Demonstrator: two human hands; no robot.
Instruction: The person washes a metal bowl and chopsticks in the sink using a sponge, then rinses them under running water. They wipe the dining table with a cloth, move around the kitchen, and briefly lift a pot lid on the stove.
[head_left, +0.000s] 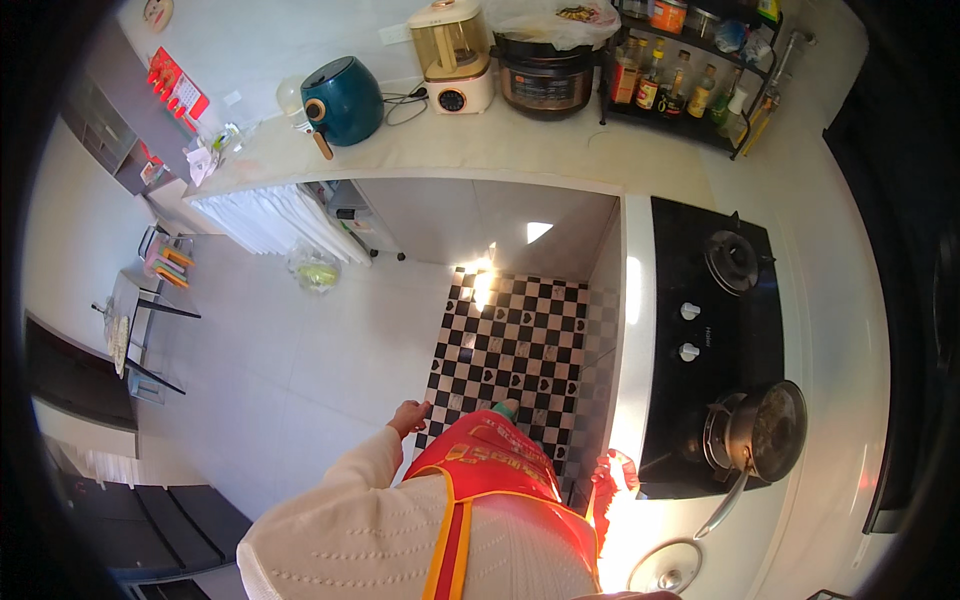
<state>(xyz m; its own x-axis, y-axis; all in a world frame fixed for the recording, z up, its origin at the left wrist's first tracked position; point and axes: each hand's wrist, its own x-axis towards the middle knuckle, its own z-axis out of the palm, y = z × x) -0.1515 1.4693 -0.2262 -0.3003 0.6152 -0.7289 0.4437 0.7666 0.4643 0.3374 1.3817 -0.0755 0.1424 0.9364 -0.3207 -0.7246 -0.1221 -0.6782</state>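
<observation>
My left hand (409, 418) hangs beside my red apron (487, 457), over the floor. Its fingers look loosely curled, and I see nothing in them. My right hand (616, 474) is at the counter edge by the front corner of the black gas hob (679, 405). Strong sunlight washes it out, so its fingers and any touch on the counter are unclear. On the hob's near burner stands a saucepan (776, 431), its metal handle pointing toward me. A glass lid (666, 568) with a knob lies on the counter below the handle.
A checkered mat (510, 341) covers the floor ahead. Along the back counter stand a teal air fryer (351, 105), a cream blender (453, 64), an electric cooker (546, 82) and a black rack (675, 120) of bottles. A plastic bag (315, 270) sits on the floor.
</observation>
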